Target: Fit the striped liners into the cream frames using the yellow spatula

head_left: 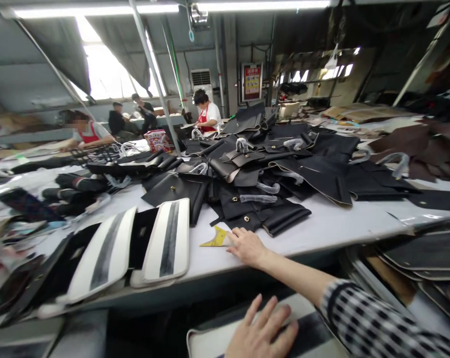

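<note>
Right hand [249, 247], centre of frame, fingers on a yellow piece [218, 237] at the tabletop [329, 223]; pinched or just pressed, can't tell. Left hand [264, 329], bottom centre, fingers spread over a white panel with dark stripe [213, 341]; contact unclear. Black leather bag pieces [255, 164] heaped mid-frame, some handles in clear wrap. Striped white panels [166, 240] lower left, brown leather [414, 146] at right. Co-worker in red apron [206, 117] upper centre, another at left.
</note>
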A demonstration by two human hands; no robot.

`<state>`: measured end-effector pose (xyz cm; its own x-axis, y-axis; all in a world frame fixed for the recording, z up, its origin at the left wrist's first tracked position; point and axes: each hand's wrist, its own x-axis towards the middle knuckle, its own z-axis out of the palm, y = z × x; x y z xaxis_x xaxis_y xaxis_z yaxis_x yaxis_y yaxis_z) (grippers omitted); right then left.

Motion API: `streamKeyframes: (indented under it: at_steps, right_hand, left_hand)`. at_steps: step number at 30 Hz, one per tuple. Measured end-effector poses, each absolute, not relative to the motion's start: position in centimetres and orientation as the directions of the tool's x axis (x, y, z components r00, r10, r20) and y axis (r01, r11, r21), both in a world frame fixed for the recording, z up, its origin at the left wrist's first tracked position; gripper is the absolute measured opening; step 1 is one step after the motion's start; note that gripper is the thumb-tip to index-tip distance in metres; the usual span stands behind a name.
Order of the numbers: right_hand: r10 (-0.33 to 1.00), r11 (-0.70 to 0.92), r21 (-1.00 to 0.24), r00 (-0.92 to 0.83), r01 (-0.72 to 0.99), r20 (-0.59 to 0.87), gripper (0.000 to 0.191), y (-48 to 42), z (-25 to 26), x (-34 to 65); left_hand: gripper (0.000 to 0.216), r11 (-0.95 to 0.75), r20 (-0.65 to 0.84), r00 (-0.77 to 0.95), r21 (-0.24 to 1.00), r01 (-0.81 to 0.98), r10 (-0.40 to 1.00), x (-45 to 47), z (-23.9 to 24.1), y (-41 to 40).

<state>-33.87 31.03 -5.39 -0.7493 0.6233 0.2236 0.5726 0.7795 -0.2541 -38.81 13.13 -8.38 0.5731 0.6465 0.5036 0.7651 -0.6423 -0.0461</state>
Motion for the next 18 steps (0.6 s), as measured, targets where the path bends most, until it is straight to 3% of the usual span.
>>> streamKeyframes:
  at_steps: [2,5,8,11,14,18]
  right_hand:
    - [0.622,0.775,-0.279,-0.764,0.568,0.172,0.028,31.7,-6.4,-36.8]
    - [0.618,0.747,-0.374,-0.782,0.549,0.086,0.019,32.2,-7.1,-38.0]
    - [0.677,0.630,-0.528,-0.736,0.569,0.013,0.023,33.3,-6.5,-34.7]
    - [0.816,0.387,-0.691,-0.576,0.611,-0.052,0.026,33.8,-5.8,-26.8]
    - [0.932,0.033,-0.811,-0.310,0.584,-0.185,0.027,30.6,-6.6,-17.4]
    - [0.867,-0.395,-0.826,-0.133,0.403,-0.480,0.034,20.8,-10.7,-11.5]
  left_hand:
    - [0.052,-0.680,0.393,0.606,0.073,0.729,0.692,-37.7,-7.4,13.7]
    - [0.095,-0.723,0.153,0.719,0.314,0.615,0.678,-36.6,-5.2,14.8]
    - [0.106,-0.703,0.041,0.771,0.443,0.556,0.635,-35.5,-4.1,16.4]
    - [0.105,-0.726,0.008,0.838,0.506,0.467,0.545,-34.1,-4.7,17.9]
    - [0.114,-0.751,-0.013,0.914,0.565,0.342,0.406,-32.5,-5.4,19.1]
    - [0.126,-0.785,-0.125,0.966,0.563,0.257,0.226,-29.9,-4.9,21.2]
